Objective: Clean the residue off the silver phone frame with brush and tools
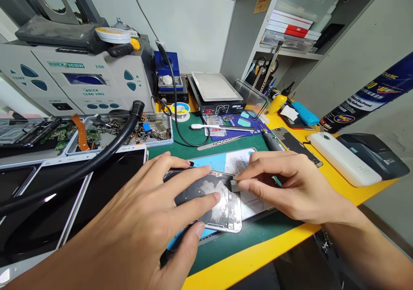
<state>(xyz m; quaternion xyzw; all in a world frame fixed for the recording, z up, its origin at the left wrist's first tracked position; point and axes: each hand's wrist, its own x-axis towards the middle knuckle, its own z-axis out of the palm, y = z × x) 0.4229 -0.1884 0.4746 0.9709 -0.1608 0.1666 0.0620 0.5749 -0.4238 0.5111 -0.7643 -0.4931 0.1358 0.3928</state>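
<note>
My left hand (167, 208) lies with spread fingers across a dark phone panel (211, 195); its fingertips press on the surface, which has a cloudy whitish patch. The panel rests on a blue and white printed pad (237, 165) and is partly covered by my hand. My right hand (284, 182) pinches a small flat grey piece (234, 185) between thumb and forefinger at the panel's right end. The piece touches or overlaps the panel edge; its exact kind cannot be made out.
At left lie several phone screens (106, 191), crossed by a black hose (112, 146), with a tray of circuit boards (164, 141) behind. A white brush (222, 127), tweezers (222, 142) and a hot plate (219, 105) sit beyond the pad. A white power bank (345, 158) lies right.
</note>
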